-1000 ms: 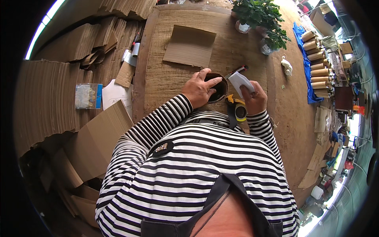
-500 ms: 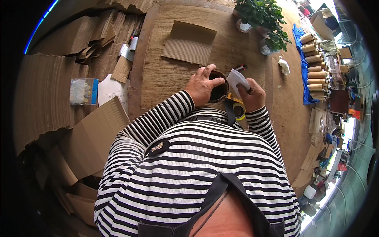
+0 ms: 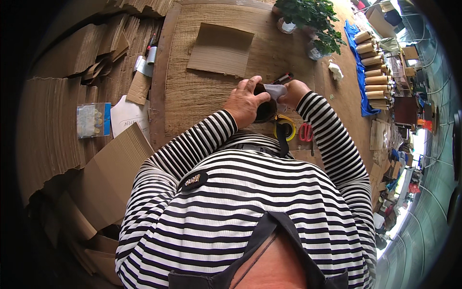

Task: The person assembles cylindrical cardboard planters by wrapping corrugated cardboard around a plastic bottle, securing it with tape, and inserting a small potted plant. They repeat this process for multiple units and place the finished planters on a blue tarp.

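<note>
My left hand [image 3: 244,102] is wrapped round the rim of a dark brown, hollow, round container [image 3: 265,114], thumb and fingers on its near-left side. Its open mouth faces up toward me, dark inside. In my right hand [image 3: 294,93] is a thin white sheet [image 3: 275,90], pinched and creased, lying against the container's far-right rim. Whether it is paper or cloth I cannot tell. Just below the hands lie a yellow tape roll [image 3: 291,129] and red-handled scissors [image 3: 306,132]. A dark, slim tool with a red part [image 3: 285,78] lies beyond my right fingers.
A corrugated cardboard piece [image 3: 220,49] lies farther back on the wooden table [image 3: 180,96]. Leafy potted plants [image 3: 315,21] stand at the back right, near a crumpled white wad [image 3: 335,71]. Brown rolls [image 3: 376,74] rest on blue sheeting [image 3: 357,62]. Cardboard stacks [image 3: 55,130] fill the left.
My right hand has moved up and left, bringing the white sheet against the container's rim. The scissors have come into view beside the tape. My left hand keeps its hold.
</note>
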Motion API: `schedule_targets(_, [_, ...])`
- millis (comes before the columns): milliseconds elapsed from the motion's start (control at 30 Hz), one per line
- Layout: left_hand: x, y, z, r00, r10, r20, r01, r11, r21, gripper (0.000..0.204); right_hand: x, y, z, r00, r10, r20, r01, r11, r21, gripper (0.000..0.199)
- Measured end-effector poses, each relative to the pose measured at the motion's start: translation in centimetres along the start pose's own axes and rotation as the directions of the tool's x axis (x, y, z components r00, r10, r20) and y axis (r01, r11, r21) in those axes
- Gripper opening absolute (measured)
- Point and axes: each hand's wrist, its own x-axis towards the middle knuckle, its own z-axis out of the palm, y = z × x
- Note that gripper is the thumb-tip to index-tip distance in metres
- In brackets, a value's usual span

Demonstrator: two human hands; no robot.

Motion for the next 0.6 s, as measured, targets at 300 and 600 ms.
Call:
schedule_targets(300, [0.0, -0.3, 0.0, 1.0, 0.007, -0.003, -0.007, 1.0, -0.027, 0.037, 0.4, -0.9, -0.1, 0.978, 0.189, 0.087, -0.186, 0.981, -0.047, 0.04])
schedule_targets(600, [-0.1, -0.7, 0.1, 1.0, -0.003, -0.008, 0.002, 0.998, -0.064, 0.037, -0.5, -3.1, -0.2, 0.959, 0.28, 0.028, -0.271, 0.945, -0.181, 0.04])
